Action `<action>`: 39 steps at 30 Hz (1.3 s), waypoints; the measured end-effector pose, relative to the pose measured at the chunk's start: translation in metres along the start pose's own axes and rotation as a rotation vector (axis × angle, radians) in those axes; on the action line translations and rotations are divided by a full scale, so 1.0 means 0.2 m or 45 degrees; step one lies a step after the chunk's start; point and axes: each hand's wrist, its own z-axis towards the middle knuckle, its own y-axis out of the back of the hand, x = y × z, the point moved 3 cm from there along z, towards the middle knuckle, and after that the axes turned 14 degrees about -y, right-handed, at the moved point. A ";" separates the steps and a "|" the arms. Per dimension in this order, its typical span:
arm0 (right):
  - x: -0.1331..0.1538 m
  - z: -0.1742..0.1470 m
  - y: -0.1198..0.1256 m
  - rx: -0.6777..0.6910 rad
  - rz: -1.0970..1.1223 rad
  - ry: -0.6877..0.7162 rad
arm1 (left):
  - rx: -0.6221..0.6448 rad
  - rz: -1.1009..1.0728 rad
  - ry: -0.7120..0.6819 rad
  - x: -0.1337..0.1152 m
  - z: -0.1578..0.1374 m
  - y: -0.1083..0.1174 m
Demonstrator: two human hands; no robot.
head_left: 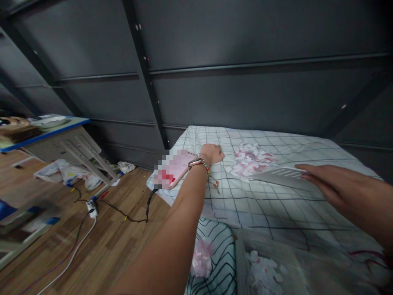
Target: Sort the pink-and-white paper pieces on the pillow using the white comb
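My left hand (213,153) rests on the grid-patterned white cloth (270,209), its fingers curled closed; what they hold, if anything, is hidden. A watch (196,163) and a beaded bracelet are on that wrist. Right of this hand lies a loose pile of white and pink paper scraps (253,159). My right hand (333,182) grips a flat, pale slotted plate (281,175) between thumb and fingers. The plate is tilted, with its far edge at the near side of the scraps.
A pink flat case (181,164), partly blurred out, lies left of my left wrist. At the front stand a translucent bin (241,262) holding paper scraps and a striped cushion (224,246) with a pink bundle (202,259). Cables and a power strip (91,208) lie on the floor.
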 end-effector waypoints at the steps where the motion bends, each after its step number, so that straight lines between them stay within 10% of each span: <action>1: 0.01 0.00 0.00 -0.021 -0.019 0.089 | 0.003 0.016 0.005 0.01 0.00 0.00; 39: -0.03 -0.08 0.10 0.148 0.244 0.051 | -0.063 0.137 -0.219 -0.08 -0.36 0.00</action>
